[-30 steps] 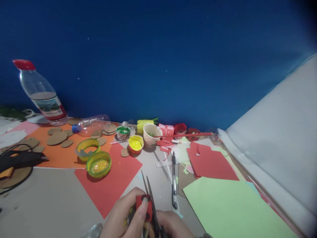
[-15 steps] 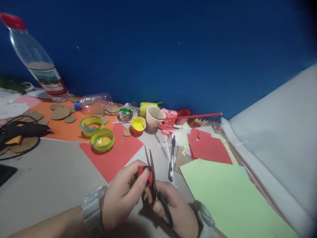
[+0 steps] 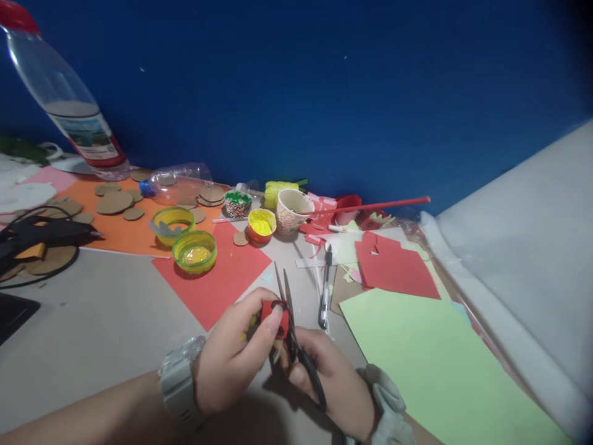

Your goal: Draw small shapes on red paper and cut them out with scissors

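Observation:
Between the thumb and fingers of my left hand [image 3: 234,358] is a small red paper piece [image 3: 269,311] with black marks. Something yellow shows behind it, mostly covered by the fingers. My right hand [image 3: 331,377] grips black-handled scissors [image 3: 288,296], their blades parted slightly and pointing away from me. The blades lie right along the right edge of the red piece; I cannot tell whether they are cutting it. Both hands are close together above the grey table [image 3: 115,334]. A red paper sheet [image 3: 227,272] lies just beyond them.
Light green paper [image 3: 440,358] covers the right side. A pen [image 3: 325,290] lies ahead. Behind are a patterned paper cup [image 3: 290,213], a yellow paint cup [image 3: 262,225] and yellow-green rings [image 3: 194,253]. Left stand a tall bottle [image 3: 69,105] and a black glue gun [image 3: 55,232].
The whole view has shifted a little, so the table things sit slightly higher. Both hands keep their hold on the red piece and the scissors, with barely any change between them.

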